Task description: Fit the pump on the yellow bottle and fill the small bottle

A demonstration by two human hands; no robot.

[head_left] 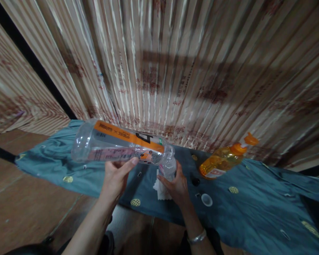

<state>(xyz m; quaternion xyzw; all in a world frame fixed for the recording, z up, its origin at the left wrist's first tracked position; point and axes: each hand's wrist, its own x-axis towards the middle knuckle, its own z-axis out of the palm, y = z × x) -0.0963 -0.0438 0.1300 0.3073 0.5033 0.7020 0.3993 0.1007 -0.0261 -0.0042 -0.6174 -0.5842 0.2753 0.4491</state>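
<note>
My left hand (118,177) is closed around a large clear plastic bottle (124,145) with an orange and grey label. The bottle lies tilted on its side in the air, its neck pointing right. In my right hand (177,182) is a small clear bottle (168,166), held upright with fingers wrapped round it. The large bottle's neck meets the small bottle's top; whether liquid passes between them I cannot tell. White tissue (163,192) lies under and beside the small bottle.
On the green-blue cloth (255,209) stand a dish soap bottle (222,161) with an orange cap, a small black cap (195,181) and a white round lid (206,200). A striped curtain (154,71) hangs behind the table.
</note>
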